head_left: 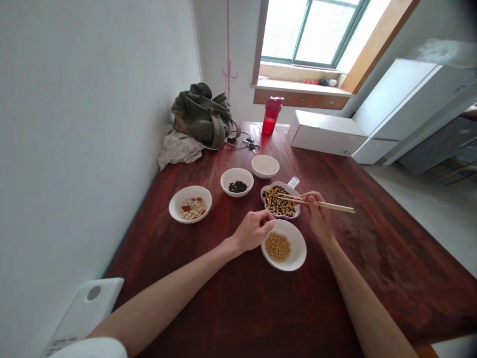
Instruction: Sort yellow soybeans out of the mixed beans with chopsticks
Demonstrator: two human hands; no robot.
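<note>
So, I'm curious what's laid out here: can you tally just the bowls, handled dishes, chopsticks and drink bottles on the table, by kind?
White round bowls: 4
Purple-edged dish with a handle: 1
Chopsticks: 2
Red bottle: 1
Total: 8

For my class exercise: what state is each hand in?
Left hand: fingers curled at the rim of the yellow-bean bowl; grip unclear.
Right hand: closed on chopsticks.
</note>
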